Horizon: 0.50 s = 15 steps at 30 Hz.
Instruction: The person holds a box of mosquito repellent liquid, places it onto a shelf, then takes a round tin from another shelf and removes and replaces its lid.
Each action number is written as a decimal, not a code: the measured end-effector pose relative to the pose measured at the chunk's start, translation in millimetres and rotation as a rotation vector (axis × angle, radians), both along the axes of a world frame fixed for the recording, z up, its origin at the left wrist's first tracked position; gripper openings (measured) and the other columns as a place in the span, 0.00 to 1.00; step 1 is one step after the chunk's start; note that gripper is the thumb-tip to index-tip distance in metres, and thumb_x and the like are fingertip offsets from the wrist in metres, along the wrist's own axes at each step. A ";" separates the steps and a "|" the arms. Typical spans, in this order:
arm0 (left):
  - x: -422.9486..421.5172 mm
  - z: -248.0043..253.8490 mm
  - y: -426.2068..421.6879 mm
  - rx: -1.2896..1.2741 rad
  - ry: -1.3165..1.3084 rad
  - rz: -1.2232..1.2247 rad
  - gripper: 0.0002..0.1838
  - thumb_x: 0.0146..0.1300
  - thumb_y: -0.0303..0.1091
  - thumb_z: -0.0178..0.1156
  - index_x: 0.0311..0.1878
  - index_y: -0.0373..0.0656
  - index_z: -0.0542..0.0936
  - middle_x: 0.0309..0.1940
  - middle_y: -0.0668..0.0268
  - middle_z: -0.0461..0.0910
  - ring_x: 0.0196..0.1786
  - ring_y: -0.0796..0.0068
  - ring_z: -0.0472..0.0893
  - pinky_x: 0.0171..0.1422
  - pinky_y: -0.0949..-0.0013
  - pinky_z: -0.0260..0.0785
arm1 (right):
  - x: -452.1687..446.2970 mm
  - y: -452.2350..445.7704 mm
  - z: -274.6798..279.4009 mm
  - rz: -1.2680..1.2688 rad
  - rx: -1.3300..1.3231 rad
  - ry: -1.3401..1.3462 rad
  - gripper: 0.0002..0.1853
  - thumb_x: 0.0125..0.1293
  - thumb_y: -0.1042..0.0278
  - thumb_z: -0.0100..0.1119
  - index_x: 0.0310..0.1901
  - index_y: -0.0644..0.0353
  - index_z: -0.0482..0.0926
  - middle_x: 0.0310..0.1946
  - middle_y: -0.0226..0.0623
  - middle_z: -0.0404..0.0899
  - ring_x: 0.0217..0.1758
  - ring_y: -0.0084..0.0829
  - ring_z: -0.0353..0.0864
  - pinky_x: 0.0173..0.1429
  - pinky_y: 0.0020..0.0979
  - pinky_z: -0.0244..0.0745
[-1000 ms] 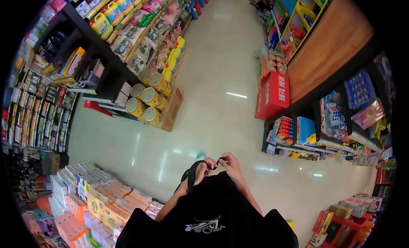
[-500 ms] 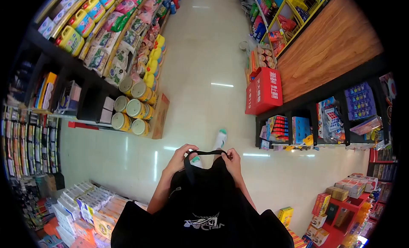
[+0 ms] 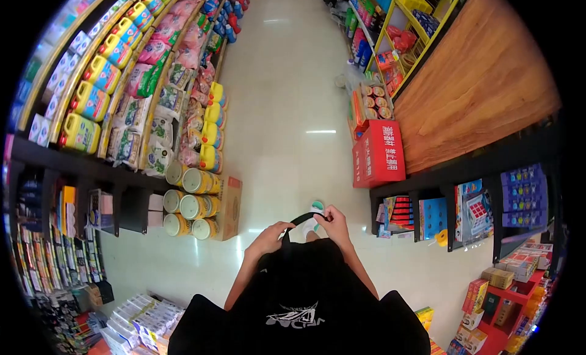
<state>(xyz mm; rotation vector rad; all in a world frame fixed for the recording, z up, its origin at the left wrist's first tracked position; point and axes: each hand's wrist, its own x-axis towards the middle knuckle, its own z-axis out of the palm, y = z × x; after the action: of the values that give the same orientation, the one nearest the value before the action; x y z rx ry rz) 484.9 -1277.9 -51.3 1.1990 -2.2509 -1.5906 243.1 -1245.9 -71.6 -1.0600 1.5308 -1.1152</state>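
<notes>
A black fabric strap (image 3: 301, 219) arcs between my two hands in front of my black shirt (image 3: 293, 294). My left hand (image 3: 268, 239) grips the strap's left part, where a length of it hangs down against the dark cloth. My right hand (image 3: 336, 226) pinches the other end between thumb and fingers, a little higher than the left. Just beyond the strap, a white and green shoe (image 3: 317, 207) shows on the floor. Where the strap joins the cloth below cannot be made out.
Shelves of yellow detergent jugs (image 3: 102, 74) and bagged goods line the left, with stacked yellow tubs (image 3: 201, 181) at the corner. A red box (image 3: 379, 153) stands by the wooden panel (image 3: 476, 80) on the right. Tissue packs (image 3: 143, 321) are piled behind left, near a red rack (image 3: 497, 321) at right.
The view has shifted, so the shelves sit lower in the picture. My right hand has risen relative to my left, and the strap between them now slopes upward instead of running level.
</notes>
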 end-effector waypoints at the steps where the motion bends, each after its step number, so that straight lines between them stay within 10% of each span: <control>1: -10.8 1.7 -8.9 -0.017 -0.017 0.016 0.28 0.51 0.16 0.53 0.58 0.45 0.73 0.53 0.53 0.76 0.56 0.52 0.75 0.60 0.59 0.69 | -7.2 -8.6 -2.6 0.011 0.009 -0.013 0.19 0.57 0.68 0.70 0.25 0.57 0.64 0.20 0.19 0.57 0.24 0.14 0.55 0.27 0.21 0.52; 15: -58.8 -24.2 -129.3 -0.039 -0.098 -0.055 0.23 0.58 0.19 0.47 0.58 0.43 0.73 0.49 0.48 0.77 0.53 0.47 0.76 0.56 0.56 0.69 | -51.4 -94.0 -50.7 0.039 0.175 -0.027 0.13 0.59 0.64 0.69 0.35 0.60 0.74 0.21 0.22 0.69 0.25 0.16 0.67 0.30 0.22 0.64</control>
<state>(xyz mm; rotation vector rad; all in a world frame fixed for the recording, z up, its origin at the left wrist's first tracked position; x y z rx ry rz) 426.1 -1407.2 -75.5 1.2412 -2.3835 -1.5304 191.7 -1340.0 -122.3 -0.9479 1.5497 -0.9464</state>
